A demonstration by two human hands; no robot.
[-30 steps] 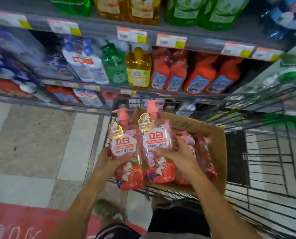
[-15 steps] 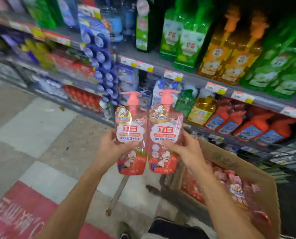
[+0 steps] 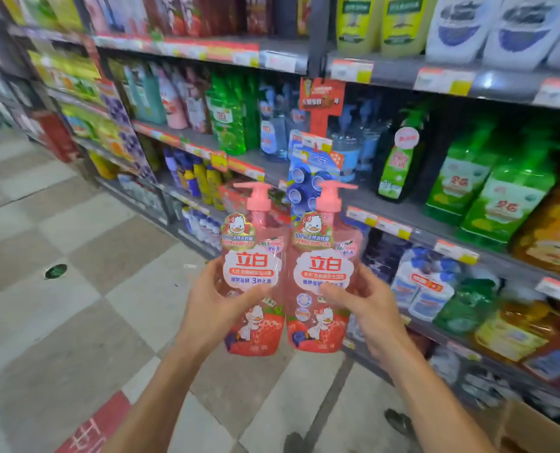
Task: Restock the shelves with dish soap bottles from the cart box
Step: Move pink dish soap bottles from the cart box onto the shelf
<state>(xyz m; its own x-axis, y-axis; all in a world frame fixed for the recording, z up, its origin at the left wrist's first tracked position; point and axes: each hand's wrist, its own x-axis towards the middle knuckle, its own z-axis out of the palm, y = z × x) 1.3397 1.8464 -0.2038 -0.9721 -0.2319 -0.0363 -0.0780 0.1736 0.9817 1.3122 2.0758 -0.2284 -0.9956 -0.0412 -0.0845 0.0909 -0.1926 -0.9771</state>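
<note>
Two pink soap bottles [image 3: 285, 276] stand side by side, touching, held up in front of the shelves [image 3: 399, 220]. The left hand [image 3: 211, 308] grips the left bottle and the right hand [image 3: 366, 304] grips the right one. Both pumps point up.

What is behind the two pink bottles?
Behind the pink bottles, held by the left hand and right hand, a hanging blue pack and the shelf edge show. Whatever sits directly behind their bodies is covered.
</note>
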